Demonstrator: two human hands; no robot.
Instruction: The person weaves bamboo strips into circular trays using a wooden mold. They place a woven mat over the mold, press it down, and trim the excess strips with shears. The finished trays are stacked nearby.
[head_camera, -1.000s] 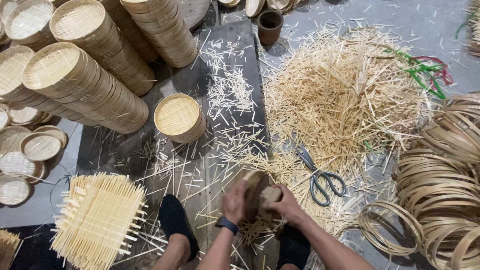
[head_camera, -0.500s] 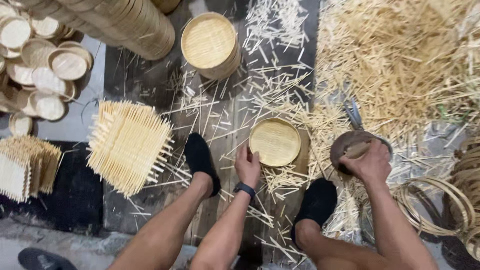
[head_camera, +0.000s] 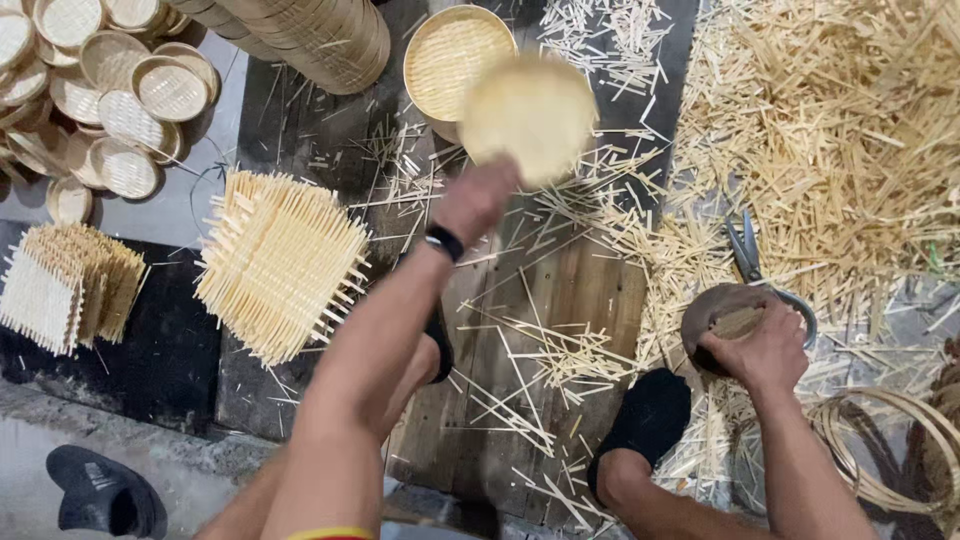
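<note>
Blurring the woven disc (head_camera: 528, 115) pinched by left hand (head_camera: 476, 200); right hand (head_camera: 765, 350) clasps dark block (head_camera: 722, 318).

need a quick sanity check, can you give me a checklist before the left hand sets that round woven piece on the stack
1. Left hand grips round woven piece: ok, though blurred.
2. Tray stack beneath it, top open: ok.
3. Right hand steady on dark round block: ok.
4. Scissors lying apart from both hands: ok.
5. Piece lined up with the stack: cannot tell, motion blur.
6. Wooden board free of loose sticks: not ok.
</note>
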